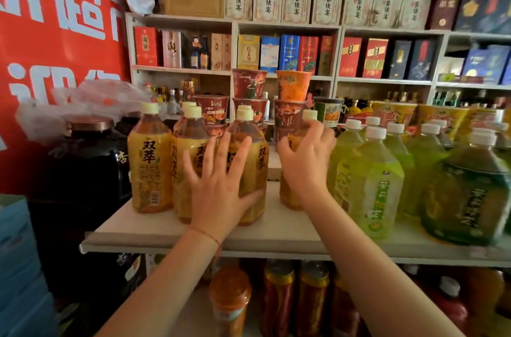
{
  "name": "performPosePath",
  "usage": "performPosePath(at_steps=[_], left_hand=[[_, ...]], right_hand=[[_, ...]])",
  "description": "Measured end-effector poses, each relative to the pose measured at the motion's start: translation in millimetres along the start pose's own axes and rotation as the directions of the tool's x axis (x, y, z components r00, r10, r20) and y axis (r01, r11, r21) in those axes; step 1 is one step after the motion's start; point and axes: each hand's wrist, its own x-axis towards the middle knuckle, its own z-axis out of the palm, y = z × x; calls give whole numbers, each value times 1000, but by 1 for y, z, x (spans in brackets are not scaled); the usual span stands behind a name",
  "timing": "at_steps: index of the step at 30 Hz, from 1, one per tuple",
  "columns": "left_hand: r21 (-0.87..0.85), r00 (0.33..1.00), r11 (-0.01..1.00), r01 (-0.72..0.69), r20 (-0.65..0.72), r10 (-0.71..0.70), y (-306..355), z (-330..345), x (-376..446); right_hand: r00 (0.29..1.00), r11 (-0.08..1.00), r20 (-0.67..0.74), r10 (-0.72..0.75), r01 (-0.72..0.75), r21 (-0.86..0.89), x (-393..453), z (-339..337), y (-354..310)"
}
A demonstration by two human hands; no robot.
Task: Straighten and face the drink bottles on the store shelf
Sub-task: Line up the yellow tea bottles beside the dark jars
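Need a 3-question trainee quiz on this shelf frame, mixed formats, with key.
1. True or false: the left hand lies with fingers spread on the front of an amber tea bottle.
2. The right hand grips which bottle? A) a light green bottle B) the rightmost amber bottle C) a dark green bottle
3. Fill in: behind the amber bottles stand stacked instant noodle ____.

Key: 1 true; 2 B; 3 cups.
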Motion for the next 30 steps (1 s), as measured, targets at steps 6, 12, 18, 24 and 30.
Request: performPosePath(at_steps=[6, 12, 18, 24, 30], left_hand=[[-2, 1000, 1000, -15, -12, 15, -3, 1, -2], [-1, 999, 1000, -22, -28, 22, -5, 4, -4], [-22, 1000, 1000, -18, -23, 18, -4, 3, -5], [-111, 998, 992, -52, -51, 47, -10, 1, -7], [-710, 994, 697, 102, 39, -106, -13, -33, -12]], right_hand=[[964, 958, 119, 239, -214, -193, 27, 4, 15], [959, 930, 195, 205, -129, -343, 34, 0, 12], [971, 986, 227, 70, -33, -161, 11, -11, 12], [951, 995, 294, 92, -81, -51, -10, -37, -5], [982, 995, 165, -90, 80, 65, -38, -48, -48]])
